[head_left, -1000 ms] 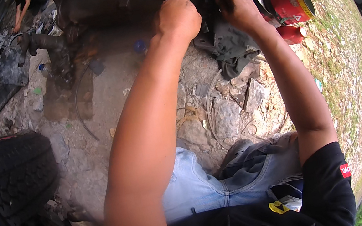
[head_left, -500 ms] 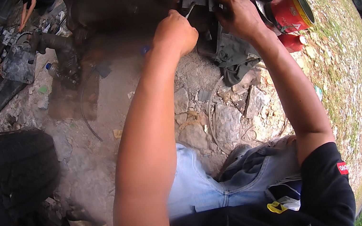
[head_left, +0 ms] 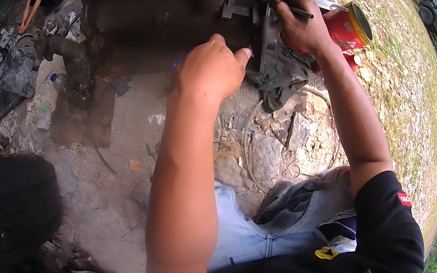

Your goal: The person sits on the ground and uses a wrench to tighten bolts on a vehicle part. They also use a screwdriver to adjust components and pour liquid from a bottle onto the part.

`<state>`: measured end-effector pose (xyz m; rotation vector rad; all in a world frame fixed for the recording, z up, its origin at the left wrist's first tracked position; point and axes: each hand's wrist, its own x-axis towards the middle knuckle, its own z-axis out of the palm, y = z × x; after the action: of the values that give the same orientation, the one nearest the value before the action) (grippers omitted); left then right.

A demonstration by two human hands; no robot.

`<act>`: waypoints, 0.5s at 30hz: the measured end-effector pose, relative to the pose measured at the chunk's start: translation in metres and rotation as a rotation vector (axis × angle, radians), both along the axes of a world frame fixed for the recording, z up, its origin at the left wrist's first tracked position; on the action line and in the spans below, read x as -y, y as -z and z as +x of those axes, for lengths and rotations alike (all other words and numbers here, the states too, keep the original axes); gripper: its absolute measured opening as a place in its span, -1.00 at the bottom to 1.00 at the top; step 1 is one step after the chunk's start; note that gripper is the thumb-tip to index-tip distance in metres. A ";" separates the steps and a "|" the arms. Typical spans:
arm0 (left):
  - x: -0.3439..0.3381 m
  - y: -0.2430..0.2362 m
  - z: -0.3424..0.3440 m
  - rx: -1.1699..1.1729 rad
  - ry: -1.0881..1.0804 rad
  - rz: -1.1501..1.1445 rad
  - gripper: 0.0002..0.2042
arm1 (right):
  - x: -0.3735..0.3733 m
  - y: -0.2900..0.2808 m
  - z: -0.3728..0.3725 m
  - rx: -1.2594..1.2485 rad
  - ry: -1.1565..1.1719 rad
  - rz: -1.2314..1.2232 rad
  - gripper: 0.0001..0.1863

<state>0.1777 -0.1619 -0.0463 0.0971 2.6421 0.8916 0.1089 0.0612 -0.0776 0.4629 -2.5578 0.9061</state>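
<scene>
A large dark brown metal block, like part of an engine, stands in front of me. Its bracket and narrow edge parts lie between my hands. My left hand is at its near lower edge, fingers curled under and thumb pointing right; what they hold, if anything, is hidden. At the block's right end, my right hand is closed around a thin dark metal rod, which slants across the fingers with its round end toward the right. A dark grey cloth hangs or lies just below the right hand.
A red bucket with a yellow rim stands right of my right hand. To the left lies a large black tyre. Stones, rubble and a thin looped cable cover the ground. Another person's arms show at far left.
My left hand has drawn back toward me and down from the bracket, and the thin bright piece by its fingers no longer shows. The rod now shows in my right hand. The view has shifted slightly.
</scene>
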 end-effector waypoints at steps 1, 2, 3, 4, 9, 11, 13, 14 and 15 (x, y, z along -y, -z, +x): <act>0.002 0.001 0.001 0.049 0.094 -0.059 -0.40 | -0.003 -0.006 0.000 0.014 0.048 -0.118 -0.71; -0.005 -0.003 -0.003 0.133 0.143 -0.083 -0.44 | -0.015 -0.010 -0.003 -0.031 0.109 -0.115 -0.72; -0.010 -0.002 -0.006 0.149 0.157 -0.080 -0.45 | -0.018 -0.013 -0.005 -0.069 0.163 -0.124 -0.73; -0.014 0.000 -0.009 0.165 0.171 -0.078 -0.46 | -0.020 -0.020 -0.007 -0.014 0.178 -0.137 -0.72; -0.030 0.004 -0.018 0.162 0.189 -0.078 -0.53 | -0.013 -0.031 -0.034 -0.087 0.227 0.079 -0.74; -0.030 0.006 -0.022 0.176 0.218 -0.088 -0.56 | -0.011 -0.032 -0.049 -0.093 0.251 0.234 -0.75; -0.028 0.007 -0.023 0.202 0.247 -0.093 -0.56 | -0.011 -0.036 -0.057 -0.088 0.268 0.319 -0.75; -0.028 0.008 -0.022 0.202 0.245 -0.099 -0.56 | -0.011 -0.038 -0.062 -0.089 0.275 0.359 -0.74; -0.028 0.009 -0.022 0.202 0.242 -0.105 -0.57 | -0.014 -0.039 -0.069 -0.101 0.250 0.377 -0.74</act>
<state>0.1557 -0.1340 -0.0551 0.2790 2.4198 0.6456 0.0395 0.0753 -0.0385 0.2730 -2.6190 0.3061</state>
